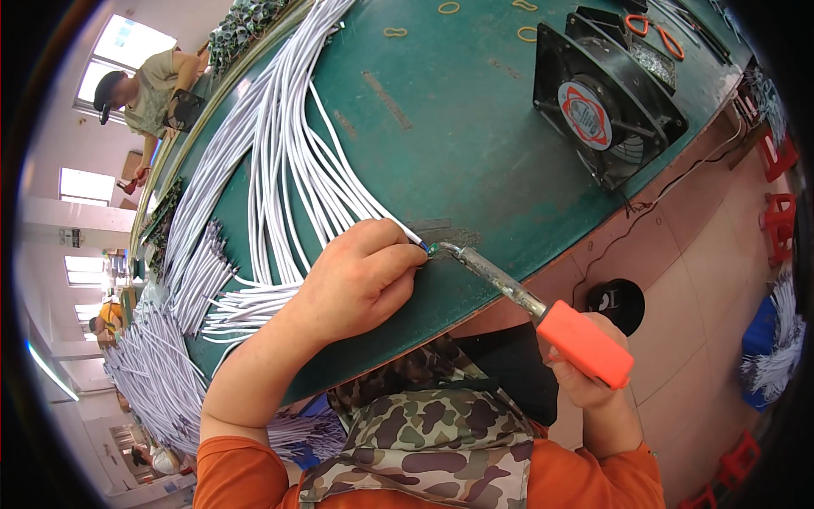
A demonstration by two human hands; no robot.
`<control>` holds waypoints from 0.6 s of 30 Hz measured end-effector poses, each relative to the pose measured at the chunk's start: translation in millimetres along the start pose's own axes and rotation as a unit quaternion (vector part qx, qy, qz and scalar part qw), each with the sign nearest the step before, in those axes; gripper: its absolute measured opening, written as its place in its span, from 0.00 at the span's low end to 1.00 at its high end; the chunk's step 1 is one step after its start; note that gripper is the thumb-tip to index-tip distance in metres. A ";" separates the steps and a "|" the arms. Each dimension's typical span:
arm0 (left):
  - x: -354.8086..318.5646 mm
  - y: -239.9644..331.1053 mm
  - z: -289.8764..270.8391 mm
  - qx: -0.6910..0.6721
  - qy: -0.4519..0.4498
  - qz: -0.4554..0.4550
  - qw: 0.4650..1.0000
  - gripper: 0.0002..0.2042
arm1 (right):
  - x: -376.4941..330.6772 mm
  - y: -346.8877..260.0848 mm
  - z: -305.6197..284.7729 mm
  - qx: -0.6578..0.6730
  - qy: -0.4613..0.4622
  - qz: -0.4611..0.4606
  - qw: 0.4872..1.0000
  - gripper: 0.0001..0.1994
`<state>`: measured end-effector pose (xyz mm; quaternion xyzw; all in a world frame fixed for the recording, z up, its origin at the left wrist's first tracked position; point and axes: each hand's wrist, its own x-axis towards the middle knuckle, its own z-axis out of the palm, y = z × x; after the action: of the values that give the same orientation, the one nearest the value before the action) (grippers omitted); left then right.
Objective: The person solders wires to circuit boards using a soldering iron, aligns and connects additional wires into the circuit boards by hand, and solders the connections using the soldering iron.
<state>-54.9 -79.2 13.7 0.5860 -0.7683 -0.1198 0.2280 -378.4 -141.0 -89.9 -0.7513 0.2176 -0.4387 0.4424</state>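
Note:
Near the front edge of the green tabletop (475, 178), my left hand (356, 276) pinches the end of a white cable (386, 214). A small green piece (433, 250), apparently a tiny circuit board, sticks out past my fingertips at the cable's end. My right hand (581, 382) is wrapped round the orange handle of a soldering iron (502, 282). The iron's bent tip points left and meets or nearly meets the green piece; actual contact is too small to tell. Many more white cables (275, 161) fan out across the table beyond and left of my left hand.
A black fan (598, 110) stands at the right edge, with orange-handled scissors (653, 36) behind it. Rubber bands (449, 8) lie farther back. Bundled cable ends (157, 373) crowd the left. Red stools (777, 222) stand on the floor at right. Another person (161, 89) works at far left.

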 end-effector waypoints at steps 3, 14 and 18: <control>-0.9 -0.1 -0.3 0.001 -0.003 -0.005 1.000 0.13 | 3.1 -0.2 0.7 -0.010 0.013 -0.027 1.000 0.06; -2.1 1.5 -1.6 -0.002 0.005 -0.010 1.000 0.10 | 0.0 -1.0 -15.7 -0.006 -0.049 -0.063 0.997 0.26; -0.6 1.3 0.7 -0.001 0.007 -0.002 1.000 0.10 | -4.1 -17.8 -24.5 -0.044 -0.037 -0.068 0.996 0.26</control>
<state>-56.2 -78.3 13.6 0.5878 -0.7657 -0.1169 0.2334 -402.5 -140.5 -71.1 -0.7989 0.1683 -0.4298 0.3855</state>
